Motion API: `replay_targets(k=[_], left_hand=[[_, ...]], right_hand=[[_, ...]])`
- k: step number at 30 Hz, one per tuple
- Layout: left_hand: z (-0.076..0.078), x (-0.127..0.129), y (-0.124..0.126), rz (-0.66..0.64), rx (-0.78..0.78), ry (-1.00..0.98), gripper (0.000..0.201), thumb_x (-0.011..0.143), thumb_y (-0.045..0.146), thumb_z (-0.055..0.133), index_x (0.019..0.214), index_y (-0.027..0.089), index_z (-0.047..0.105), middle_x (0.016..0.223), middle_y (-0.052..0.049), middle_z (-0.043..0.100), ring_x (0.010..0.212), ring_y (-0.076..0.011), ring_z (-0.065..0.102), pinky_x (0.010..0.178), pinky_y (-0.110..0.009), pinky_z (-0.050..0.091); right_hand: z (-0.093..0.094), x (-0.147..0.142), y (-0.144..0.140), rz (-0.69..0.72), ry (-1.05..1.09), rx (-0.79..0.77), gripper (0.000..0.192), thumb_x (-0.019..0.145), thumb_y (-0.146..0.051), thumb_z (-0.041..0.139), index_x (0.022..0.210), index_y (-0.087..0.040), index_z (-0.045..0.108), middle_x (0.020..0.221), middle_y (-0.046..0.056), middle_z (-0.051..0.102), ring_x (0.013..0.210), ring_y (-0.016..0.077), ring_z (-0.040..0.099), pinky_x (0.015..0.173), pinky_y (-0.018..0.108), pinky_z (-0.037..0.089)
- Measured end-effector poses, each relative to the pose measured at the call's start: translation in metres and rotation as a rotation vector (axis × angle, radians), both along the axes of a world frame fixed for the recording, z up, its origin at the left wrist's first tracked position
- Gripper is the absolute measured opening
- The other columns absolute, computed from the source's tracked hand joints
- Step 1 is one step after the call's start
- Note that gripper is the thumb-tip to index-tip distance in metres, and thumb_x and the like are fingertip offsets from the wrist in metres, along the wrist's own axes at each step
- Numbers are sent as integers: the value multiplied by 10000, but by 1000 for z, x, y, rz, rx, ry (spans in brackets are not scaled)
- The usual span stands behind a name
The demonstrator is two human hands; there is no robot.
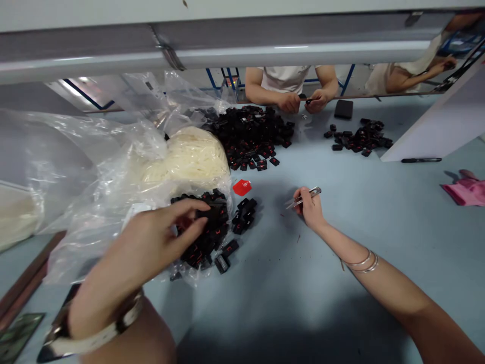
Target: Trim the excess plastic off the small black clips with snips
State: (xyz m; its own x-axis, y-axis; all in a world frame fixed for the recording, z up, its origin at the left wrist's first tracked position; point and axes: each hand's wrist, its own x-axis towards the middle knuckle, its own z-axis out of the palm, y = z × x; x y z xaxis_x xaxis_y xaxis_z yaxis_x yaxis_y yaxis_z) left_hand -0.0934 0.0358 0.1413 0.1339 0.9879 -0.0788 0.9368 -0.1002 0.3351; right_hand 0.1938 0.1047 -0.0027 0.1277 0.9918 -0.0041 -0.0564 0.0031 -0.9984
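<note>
One pale blue worktop [288,263] carries everything. One big clear plastic bag [94,167] lies on its left, holding a bundle of white strips [189,156] and a spill of small black parts [212,227] at its mouth. Three heaps of such parts show: this one, a large one [250,134] beyond, a small one [358,139] far right. The left hand [159,237] pinches parts in the near heap; the right hand [310,207] grips one pair of tweezers [303,198]. One red tab [241,187] lies between.

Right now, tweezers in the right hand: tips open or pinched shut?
Cannot tell for sure. The tweezers lie across the right hand, tips pointing left; nothing visible between them, and the tips are too small to judge.
</note>
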Motion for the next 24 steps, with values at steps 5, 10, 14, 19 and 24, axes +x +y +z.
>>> replay_targets(k=[5, 10, 14, 19, 24], left_hand=[[-20, 15, 32, -73, -171, 124, 262, 816, 387, 463, 930, 221, 631, 697, 9, 667, 602, -175, 579, 568, -266, 378], [-26, 10, 31, -45, -159, 140, 257, 874, 332, 470, 1049, 240, 634, 869, 6, 712, 748, -194, 629, 676, -281, 416], [-22, 14, 28, 11, 44, 212, 316, 880, 337, 493, 1155, 219, 595, 852, -10, 715, 719, -222, 649, 654, -313, 451], [-37, 53, 25, -242, 300, 48, 333, 895, 341, 477, 1173, 187, 578, 1115, -84, 684, 998, -238, 646, 889, -378, 495], [-81, 132, -17, -685, 107, 68, 561, 817, 407, 642, 1316, 219, 466, 1446, -144, 432, 1328, -326, 402, 1053, -521, 375]], right_hand=[[-1, 0, 0, 7, 18, -8, 448, 786, -604, 462, 620, -192, 517, 370, -55, 444, 313, 74, 375, 335, 199, 275], [1, 0, -1, 8, 11, 2, 453, 783, -604, 466, 618, -186, 522, 381, -53, 451, 321, 72, 383, 349, 200, 292], [3, -1, -1, 9, 7, -2, 461, 793, -610, 459, 615, -189, 520, 382, -55, 445, 321, 73, 383, 347, 200, 289], [5, -2, -2, 11, -3, 1, 508, 788, -657, 450, 603, -189, 520, 391, -48, 444, 333, 76, 386, 352, 208, 290], [1, -1, -1, -19, 34, -1, 539, 773, -697, 456, 602, -190, 520, 390, -49, 439, 332, 78, 379, 355, 215, 287]])
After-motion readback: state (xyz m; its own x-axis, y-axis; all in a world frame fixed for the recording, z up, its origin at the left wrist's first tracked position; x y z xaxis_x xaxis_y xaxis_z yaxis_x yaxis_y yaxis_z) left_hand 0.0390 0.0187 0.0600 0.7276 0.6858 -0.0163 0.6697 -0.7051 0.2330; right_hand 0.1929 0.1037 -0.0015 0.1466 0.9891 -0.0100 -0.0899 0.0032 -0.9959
